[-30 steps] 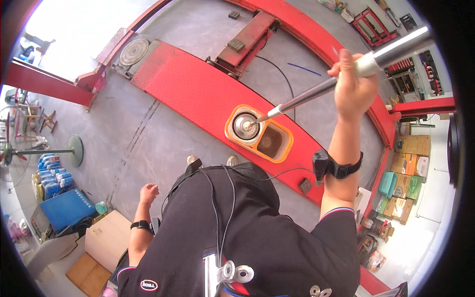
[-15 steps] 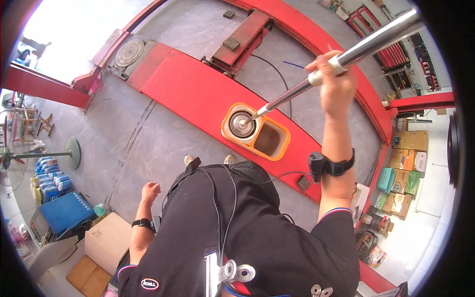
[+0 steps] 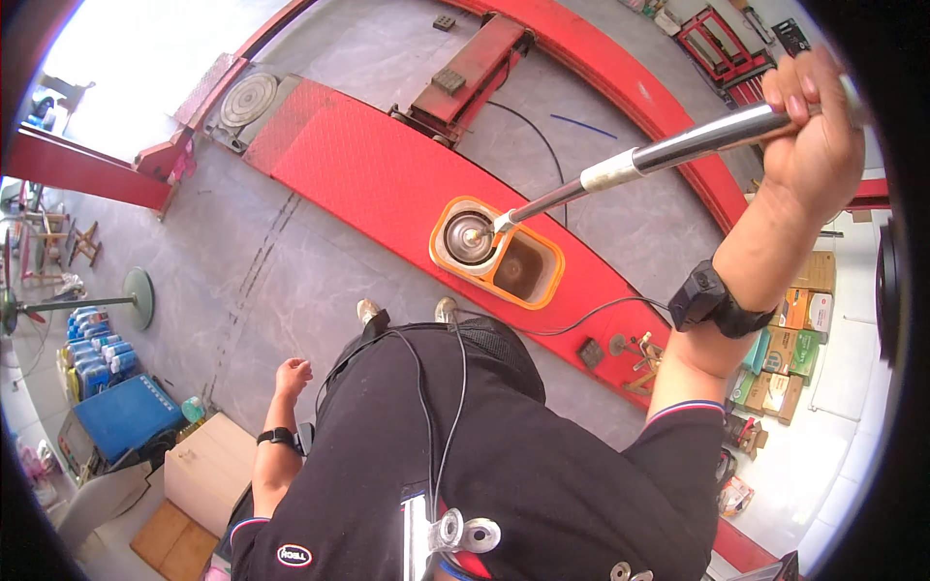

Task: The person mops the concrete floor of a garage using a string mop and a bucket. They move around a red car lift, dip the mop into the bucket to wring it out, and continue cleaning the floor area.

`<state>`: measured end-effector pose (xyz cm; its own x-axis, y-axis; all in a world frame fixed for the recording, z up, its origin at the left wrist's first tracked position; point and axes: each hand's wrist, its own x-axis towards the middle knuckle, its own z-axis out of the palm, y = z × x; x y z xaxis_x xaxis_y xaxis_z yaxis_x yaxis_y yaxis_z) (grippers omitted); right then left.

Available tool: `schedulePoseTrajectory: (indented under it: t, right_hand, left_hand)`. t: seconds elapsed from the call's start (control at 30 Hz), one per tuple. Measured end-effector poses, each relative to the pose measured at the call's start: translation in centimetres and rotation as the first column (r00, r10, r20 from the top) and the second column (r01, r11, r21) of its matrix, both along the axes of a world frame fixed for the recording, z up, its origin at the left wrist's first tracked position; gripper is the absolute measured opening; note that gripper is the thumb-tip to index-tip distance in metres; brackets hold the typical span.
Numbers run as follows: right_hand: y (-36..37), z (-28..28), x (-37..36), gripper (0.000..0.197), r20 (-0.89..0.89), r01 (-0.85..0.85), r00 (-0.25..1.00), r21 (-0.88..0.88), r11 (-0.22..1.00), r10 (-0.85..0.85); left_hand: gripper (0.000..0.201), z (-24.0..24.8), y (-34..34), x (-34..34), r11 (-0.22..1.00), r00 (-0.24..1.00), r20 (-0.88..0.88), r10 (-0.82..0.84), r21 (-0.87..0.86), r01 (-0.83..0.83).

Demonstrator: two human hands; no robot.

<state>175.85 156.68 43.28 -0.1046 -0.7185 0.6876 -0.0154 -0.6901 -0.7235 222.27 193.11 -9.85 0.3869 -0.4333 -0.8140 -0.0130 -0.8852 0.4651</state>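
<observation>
Fingers (image 3: 790, 92) wrapped round a silver pole (image 3: 712, 137)

My right hand (image 3: 814, 145) has the silver pole near its upper end, the fingers bent right over the metal with no gap that I can make out. From there the shaft slants down and leftward, past a white collar (image 3: 610, 169), to a round metal basket (image 3: 469, 256); whether its lower end is fixed there I can't tell. I hold it high — probably because a grip that far up lets me manage the whole length without stooping.

The metal basket fills one side of an orange-rimmed bucket (image 3: 559, 282), next to a darker compartment (image 3: 520, 269). The bucket stands on a red platform (image 3: 349, 165), just ahead of my shoes (image 3: 446, 310), likely to be within easy reach.

My left hand (image 3: 293, 373) hangs over the grey floor (image 3: 242, 208), well apart from the bucket, its fingers half-curled and slack with nothing showing between them — perhaps because one hand is enough for the pole. Farther left sits a blue case (image 3: 129, 414); at the far right, a green box (image 3: 806, 351).
</observation>
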Motion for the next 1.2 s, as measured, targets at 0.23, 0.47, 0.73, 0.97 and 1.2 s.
schedulePoseTrajectory:
  t: [0.23,0.47,0.73,0.97,1.2]
  right_hand:
    - [0.1,-1.9,0.4,0.024,0.016,0.014,1.0,-0.034,0.999,-0.013]
    - [-1.0,-5.6,0.5,0.026,0.015,0.027,1.0,-0.014,1.0,-0.027]
    - [-0.8,-14.0,1.3,0.019,0.054,0.108,0.992,0.156,0.982,-0.118]
    - [-1.4,-16.8,1.1,0.025,-0.067,0.215,0.976,0.118,0.969,-0.208]
    - [-1.2,-14.8,1.0,0.016,0.011,0.02,1.0,0.182,0.983,-0.022]
  left_hand:
    - [0.026,0.3,0.7,-0.5,1.0,1.0,-0.009,0.001,0.007,-0.001]
    - [0.024,1.5,-0.3,-0.6,1.0,1.0,0.01,0.0,0.0,0.0]
    - [0.025,2.2,0.1,-0.7,1.0,1.0,0.028,-0.006,0.013,0.006]
    - [0.023,-0.9,0.7,1.1,0.949,0.927,0.217,-0.305,-0.017,0.316]
    - [0.032,-3.3,-0.8,1.0,0.966,0.95,0.179,-0.257,0.021,0.257]
